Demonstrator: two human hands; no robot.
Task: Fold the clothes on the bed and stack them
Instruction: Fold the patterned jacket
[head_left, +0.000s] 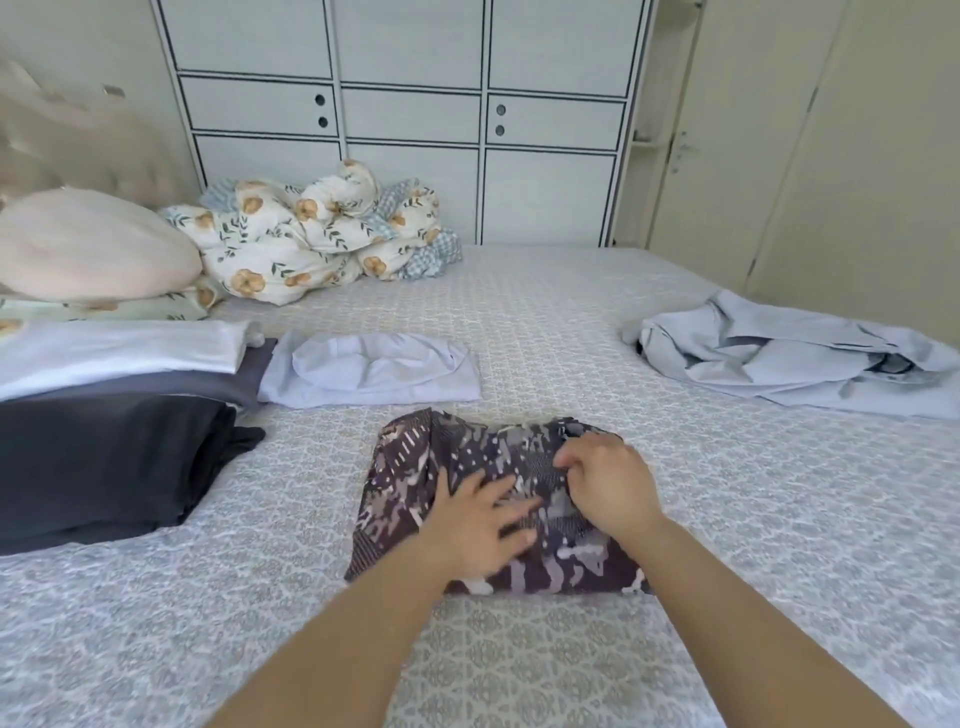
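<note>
Camouflage-print garment (498, 504) lay partly folded on the bed (727, 519), directly in front of the person. Left hand (475, 525) rested flat on its middle, fingers spread and straight, pressing the cloth down. Right hand (605, 483) sat just beside it toward the garment's right upper part, fingers curled and pinching a fold of the fabric. Risk, as judged: a pull by the right grip could drag the lower layers askew or open the fold if the left palm's pressure eased. Crumpled pale blue shirt (789, 353) lay unfolded, well apart to the right; folded stack (119, 395) lay at left.
</note>
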